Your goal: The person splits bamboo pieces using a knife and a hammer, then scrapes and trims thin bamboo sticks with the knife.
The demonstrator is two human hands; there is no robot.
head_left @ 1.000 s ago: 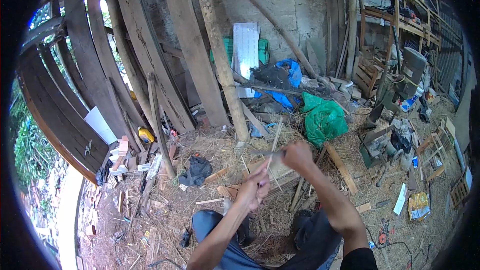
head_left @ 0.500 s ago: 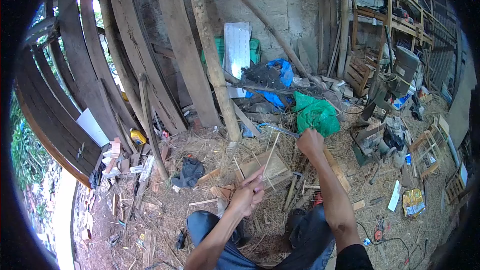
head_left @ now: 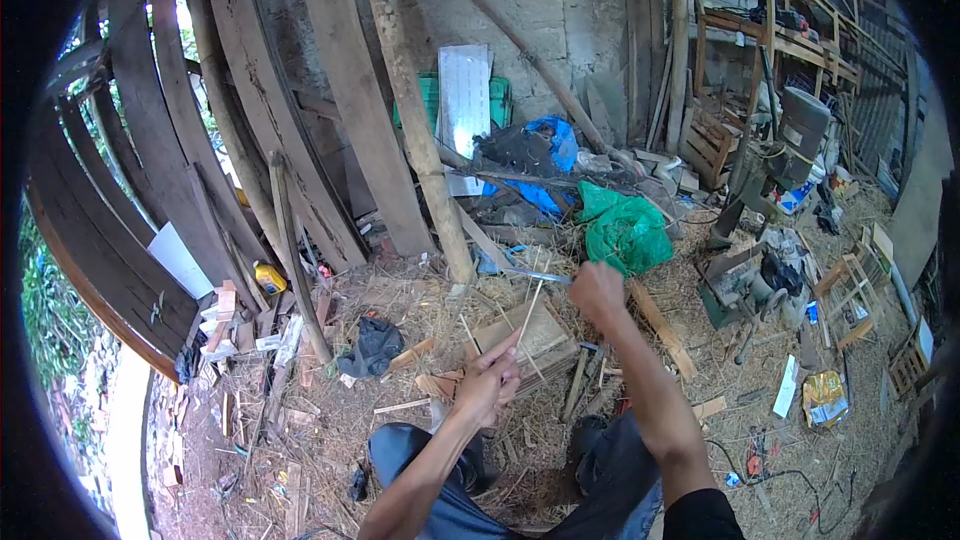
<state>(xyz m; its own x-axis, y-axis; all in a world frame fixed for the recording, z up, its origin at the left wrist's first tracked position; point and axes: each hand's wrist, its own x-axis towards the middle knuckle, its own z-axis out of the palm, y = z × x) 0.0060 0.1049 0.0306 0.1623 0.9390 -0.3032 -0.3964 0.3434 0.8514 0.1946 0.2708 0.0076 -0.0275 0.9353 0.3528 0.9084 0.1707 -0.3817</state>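
My left hand (head_left: 487, 386) is closed around a thin pale wooden strip (head_left: 533, 306), one of several crossing near it. My right hand (head_left: 598, 292) grips the handle of a knife (head_left: 541, 275), whose long blade points left across the top of the strip. The handle is hidden inside the fist. Below and beyond the strips, a wooden block (head_left: 545, 332) lies on the straw-covered ground between my hands and the wall.
A green plastic bag (head_left: 628, 232) lies beyond my right hand. A dark bag (head_left: 371, 348) is on the ground at the left. A wooden pole (head_left: 418, 110) leans ahead. At the right stands a machine (head_left: 795, 140), with a yellow packet (head_left: 824, 399) nearer me.
The knife has swung out to the right and back to the strip's upper part, now more visible. My left hand still holds the strip. The view has turned slightly right.
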